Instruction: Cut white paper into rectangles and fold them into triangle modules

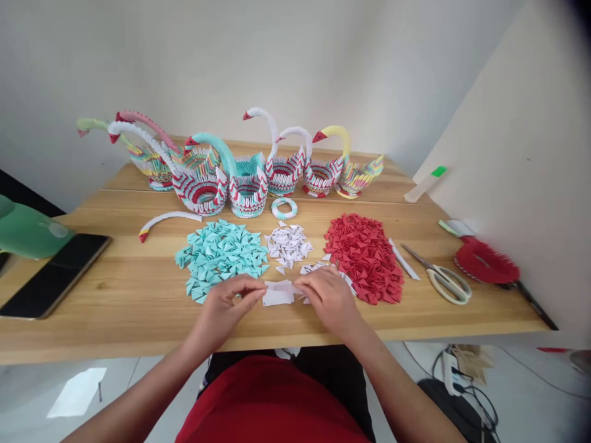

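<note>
So 7 paper swans [201,187] look fully built at the back of the table [138,332], necks on. In front, 1 small ring [276,209] and 1 loose neck [173,215] sit apart, unjoined to anything. Teal pieces [224,255], white pieces [289,243] and red pieces [364,255] are folded but piled loose. The white paper [278,293] is near the front edge and I'd call it unfinished, fairly flat between both hands: left hand [220,309] pinching its left side, right hand [333,303] pinching the right, fingertips together.
</note>
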The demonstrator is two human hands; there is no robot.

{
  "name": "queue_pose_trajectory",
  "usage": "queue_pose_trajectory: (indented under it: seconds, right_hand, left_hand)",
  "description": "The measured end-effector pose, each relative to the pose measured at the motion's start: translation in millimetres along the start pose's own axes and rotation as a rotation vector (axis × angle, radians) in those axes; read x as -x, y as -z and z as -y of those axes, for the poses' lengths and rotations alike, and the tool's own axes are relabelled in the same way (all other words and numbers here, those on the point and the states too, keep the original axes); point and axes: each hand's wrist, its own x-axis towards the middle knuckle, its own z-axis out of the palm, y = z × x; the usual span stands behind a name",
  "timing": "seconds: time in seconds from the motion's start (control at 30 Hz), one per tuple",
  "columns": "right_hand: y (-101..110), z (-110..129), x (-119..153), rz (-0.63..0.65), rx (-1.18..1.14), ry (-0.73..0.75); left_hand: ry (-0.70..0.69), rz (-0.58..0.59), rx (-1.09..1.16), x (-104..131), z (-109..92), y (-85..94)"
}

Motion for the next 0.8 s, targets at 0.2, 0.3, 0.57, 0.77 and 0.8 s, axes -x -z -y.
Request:
queue_pose_trajectory:
  seconds: [0.2,0.3,0.57,0.77,0.8]
  right_hand:
    - [28,3,-7,-0.025,-0.184,-0.106]
    - [34,-3,-3,-0.075,-0.199,-0.16]
    - [32,-20,6,-0.209,-0.213,-0.01]
    - [24,-13,2,-0.268,-0.414,-0.225]
    - [23,-12,2,-0.265,-0.442,-0.27]
  left_hand:
    - [-0.042,0.097,0.025,-32,-26,-31.5]
    - [0.082,0.125,0.115,-43,-27,-46.6]
    - [0.294,0.085,0.379,-56,-30,-53.0]
    - [0.234,0.217,0.372,-47,-28,-52.7]
    - [0.209,0.231,0.384,-44,-28,-52.0]
